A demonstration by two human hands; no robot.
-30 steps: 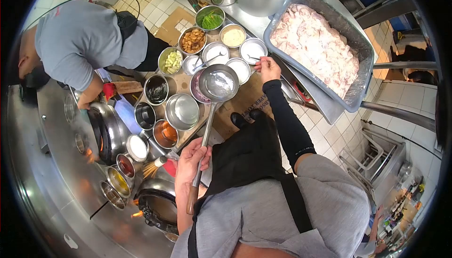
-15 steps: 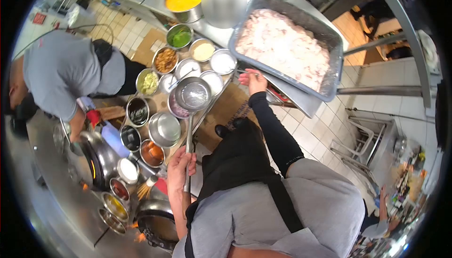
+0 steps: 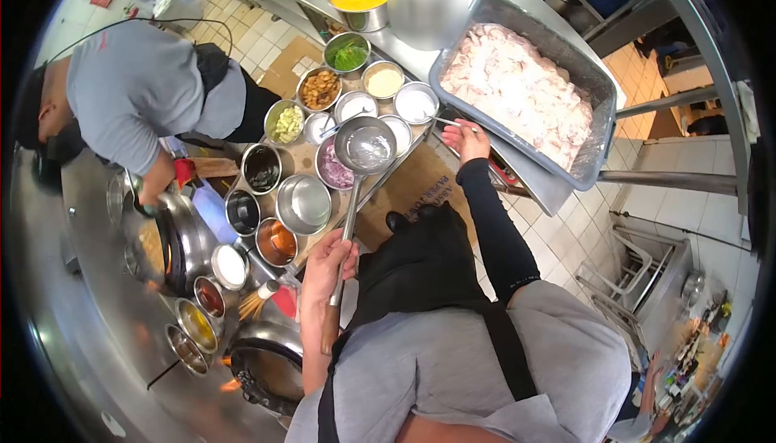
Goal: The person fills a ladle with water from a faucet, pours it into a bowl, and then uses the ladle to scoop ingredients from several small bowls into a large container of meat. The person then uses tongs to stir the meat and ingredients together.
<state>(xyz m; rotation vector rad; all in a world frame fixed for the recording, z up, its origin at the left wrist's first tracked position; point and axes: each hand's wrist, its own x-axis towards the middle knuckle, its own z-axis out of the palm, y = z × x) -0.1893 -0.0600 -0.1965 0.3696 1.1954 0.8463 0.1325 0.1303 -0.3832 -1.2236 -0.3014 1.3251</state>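
My left hand [image 3: 330, 263] grips the long handle of a metal ladle [image 3: 366, 145]. The ladle's bowl holds some clear liquid and hangs over the edges of a bowl of chopped purple onion [image 3: 334, 163] and a bowl of white powder [image 3: 396, 134]. At the right, my right hand [image 3: 467, 140] has its fingers around the end of a thin spoon handle [image 3: 444, 120]. The spoon reaches to another bowl of white powder [image 3: 416, 103]; its tip is hard to make out. A large grey tub [image 3: 603, 152] of raw pale meat stands beside this hand.
A co-worker [image 3: 158, 87] bends over a wok [image 3: 184, 241] on the left. Bowls of dark sauce [image 3: 261, 166], green onion [image 3: 349, 54] and fried pieces [image 3: 318, 89] stand close together. Flames show around a second wok [image 3: 271, 374]. A pot of orange liquid [image 3: 361, 18] is at the top.
The whole view has shifted, so the bowls and tub appear farther right. Both hands keep nearly the same places relative to the bowls. More of the spoon handle shows. The co-worker's wok contents are now visible.
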